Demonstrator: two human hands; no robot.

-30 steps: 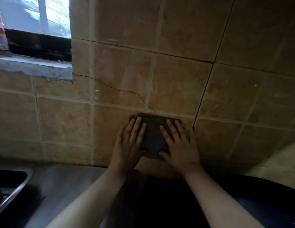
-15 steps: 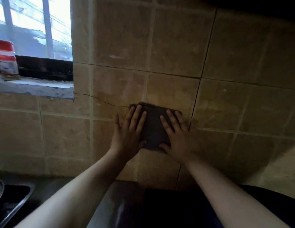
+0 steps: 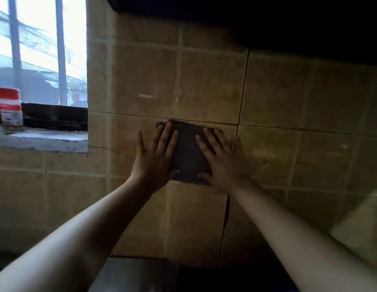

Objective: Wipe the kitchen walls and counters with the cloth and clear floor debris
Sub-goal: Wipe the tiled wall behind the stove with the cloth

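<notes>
A dark folded cloth point(image 3: 188, 153) lies flat against the tan tiled wall point(image 3: 212, 85), just right of the window. My left hand point(image 3: 156, 159) presses its left edge with straight, spread fingers. My right hand point(image 3: 220, 162) presses its right side the same way, fingers pointing up. Both palms are flat on the cloth and the tile around it. The cloth's middle shows between the hands.
A window point(image 3: 40, 49) with bars sits at the upper left above a grey sill point(image 3: 42, 140). A red and white container point(image 3: 9, 106) stands on the sill. A dark overhang point(image 3: 267, 20) crosses the top. A strip of steel counter point(image 3: 130, 275) shows at the bottom.
Both hands have slid the cloth up the wall, from just above the counter to level with the window sill. The view has tilted upward, and the sink has left the frame.
</notes>
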